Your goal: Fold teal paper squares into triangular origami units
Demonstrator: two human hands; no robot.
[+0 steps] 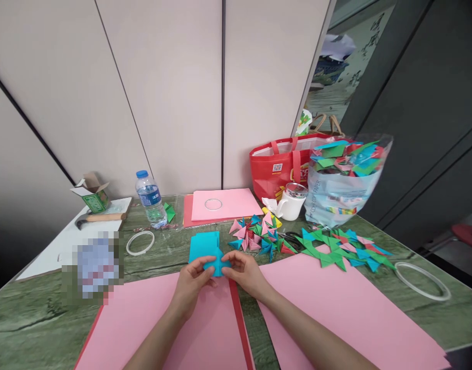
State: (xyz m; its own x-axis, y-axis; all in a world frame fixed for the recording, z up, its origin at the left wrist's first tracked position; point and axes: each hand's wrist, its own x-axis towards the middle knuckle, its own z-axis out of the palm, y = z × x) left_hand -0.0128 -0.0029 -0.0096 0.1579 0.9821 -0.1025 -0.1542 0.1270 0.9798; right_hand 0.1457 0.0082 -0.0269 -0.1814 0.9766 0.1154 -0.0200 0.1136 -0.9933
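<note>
Head view, single frame.

- I see both hands meeting at the table's centre on one blue folded piece (217, 266).
- Left hand (195, 280): thumb on top of the piece's left edge, other fingers curled under, pinched onto the paper.
- Right hand (244, 272): thumb and forefinger closed on the piece's right edge, same pinch.
- The piece sits just above the table (35, 318). Its far edge overlaps a stack of blue sheets (202, 245) lying flat just behind the hands. I cannot tell whether it touches the stack.
- Under the left forearm: a large pink sheet (151, 329) with a red sheet (240, 318) showing along its right edge. Under the right forearm: a second pink sheet (336, 303).
- Just right of the blue stack: a heap of folded paper triangles (255, 234), pink, blue and red. Further right, a spread of green and blue triangles (336, 249), with scissors (293, 237) between the two heaps.
- Behind those: a white mug (292, 201), a clear plastic bag (344, 180) full of folded pieces, and a red bag (278, 164) against the wall.
- Left side: a water bottle (151, 200) upright, a white ring (140, 242) flat on the table near it, a hammer (99, 218), and a small open box (92, 194).
</note>
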